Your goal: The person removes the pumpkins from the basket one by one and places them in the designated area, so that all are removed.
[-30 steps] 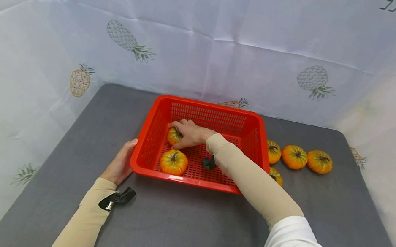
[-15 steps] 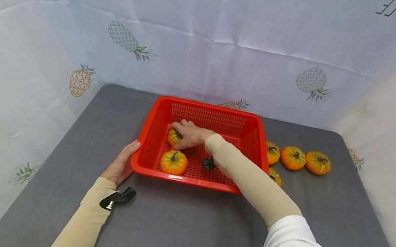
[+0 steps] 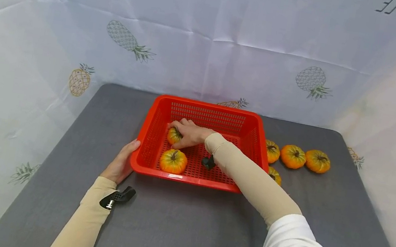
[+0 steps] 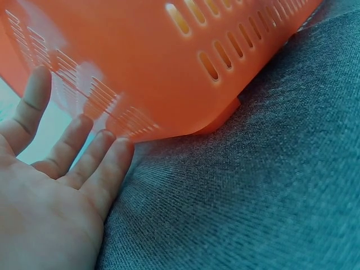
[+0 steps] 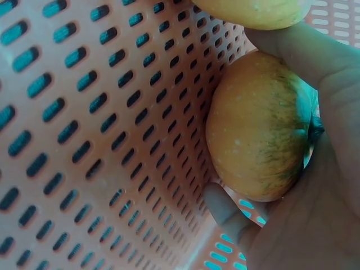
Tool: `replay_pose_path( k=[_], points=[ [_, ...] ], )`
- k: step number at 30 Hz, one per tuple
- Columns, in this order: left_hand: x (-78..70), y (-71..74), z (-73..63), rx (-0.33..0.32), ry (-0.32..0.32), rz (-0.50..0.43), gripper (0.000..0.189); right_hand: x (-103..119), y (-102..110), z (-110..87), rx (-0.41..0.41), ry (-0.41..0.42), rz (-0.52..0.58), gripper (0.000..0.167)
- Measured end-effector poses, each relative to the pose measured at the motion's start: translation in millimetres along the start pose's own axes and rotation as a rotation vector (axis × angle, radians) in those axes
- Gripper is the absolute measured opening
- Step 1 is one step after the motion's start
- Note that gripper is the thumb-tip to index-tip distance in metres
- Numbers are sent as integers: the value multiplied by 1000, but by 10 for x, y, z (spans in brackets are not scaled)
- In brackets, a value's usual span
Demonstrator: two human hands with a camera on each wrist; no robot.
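Note:
In the head view my right hand (image 3: 190, 134) reaches into a red plastic basket (image 3: 204, 182) and grips a small orange pumpkin (image 3: 174, 136) at its left side. The right wrist view shows that pumpkin (image 5: 253, 126) between thumb and fingers, low against the slotted floor of the basket. A second pumpkin (image 3: 173, 161) sits in the basket's front left corner, close to the thumb. My left hand (image 3: 121, 163) is at the basket's left end; in the left wrist view its fingers (image 4: 104, 169) are extended along the outer wall, the fingertips touching or very near it.
Right of the basket, pumpkins (image 3: 293, 157) stand in a row on the grey tabletop (image 3: 190, 229), with another pumpkin (image 3: 274, 176) partly hidden behind the basket rim and right sleeve. A white curtain (image 3: 207, 9) printed with pineapples hangs behind the table.

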State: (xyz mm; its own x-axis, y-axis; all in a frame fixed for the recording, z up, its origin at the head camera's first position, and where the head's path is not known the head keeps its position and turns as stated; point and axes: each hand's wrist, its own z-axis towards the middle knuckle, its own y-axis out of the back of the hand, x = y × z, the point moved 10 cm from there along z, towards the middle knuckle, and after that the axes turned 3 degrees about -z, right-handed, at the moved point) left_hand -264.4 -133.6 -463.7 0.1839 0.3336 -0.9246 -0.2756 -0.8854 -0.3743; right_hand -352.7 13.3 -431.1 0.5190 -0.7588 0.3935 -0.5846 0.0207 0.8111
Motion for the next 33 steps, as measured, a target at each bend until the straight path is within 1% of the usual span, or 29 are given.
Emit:
replay_pose_path(
  k=[7, 15, 22, 27, 33],
  points=[
    [-18, -17, 35, 9, -13, -16, 37, -16, 29, -22, -9, -20, -1, 74],
    [-3, 6, 11, 11, -12, -15, 37, 33, 22, -3, -28, 6, 1, 75],
    [10, -9, -7, 20, -8, -6, 39, -41, 2, -57, -9, -31, -7, 74],
    [0, -7, -11, 15, -14, -6, 39, -80, 17, -108, -6, -33, -6, 73],
    [-15, -11, -19, 15, -21, -4, 38, -139, 7, -178, -5, -40, -16, 74]
  ],
)
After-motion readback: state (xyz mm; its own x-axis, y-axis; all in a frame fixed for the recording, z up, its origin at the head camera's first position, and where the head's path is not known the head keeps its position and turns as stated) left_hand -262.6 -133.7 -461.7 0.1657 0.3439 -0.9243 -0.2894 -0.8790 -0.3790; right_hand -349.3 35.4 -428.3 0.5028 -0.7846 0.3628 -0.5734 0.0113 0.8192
